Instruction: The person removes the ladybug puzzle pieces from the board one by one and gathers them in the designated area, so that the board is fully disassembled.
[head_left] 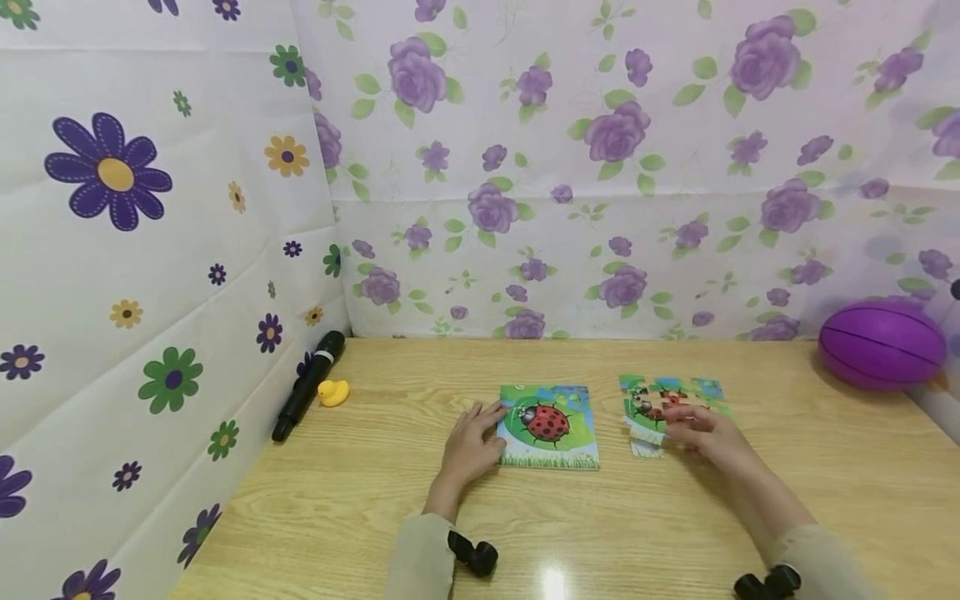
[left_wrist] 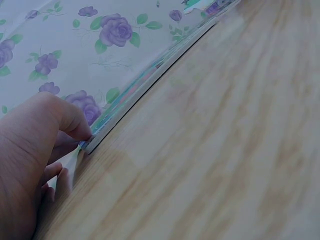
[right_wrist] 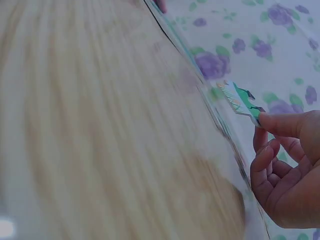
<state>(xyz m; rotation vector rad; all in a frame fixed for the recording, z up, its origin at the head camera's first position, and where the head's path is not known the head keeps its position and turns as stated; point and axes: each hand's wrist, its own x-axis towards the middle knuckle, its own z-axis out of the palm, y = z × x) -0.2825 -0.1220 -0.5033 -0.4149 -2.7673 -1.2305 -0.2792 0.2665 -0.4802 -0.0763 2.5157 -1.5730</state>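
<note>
A square ladybug picture board (head_left: 548,427) lies flat on the wooden table. My left hand (head_left: 472,446) rests at its left edge, thumb and forefinger spread apart; the left wrist view shows the thumb touching the board's rim (left_wrist: 150,80). To the right lies a partly joined ladybug jigsaw puzzle (head_left: 641,408), with gaps between some pieces. Over its right part is my right hand (head_left: 712,439), which hides some of it. In the right wrist view this hand pinches a green-and-white puzzle piece (right_wrist: 240,102) between thumb and forefinger, raised above the table.
A black microphone (head_left: 307,387) and a small yellow rubber duck (head_left: 333,392) lie at the table's left. At the far right sits a purple ball (head_left: 882,345). Flowered cloth (head_left: 555,250) hangs behind the table (head_left: 360,500) and along its left side.
</note>
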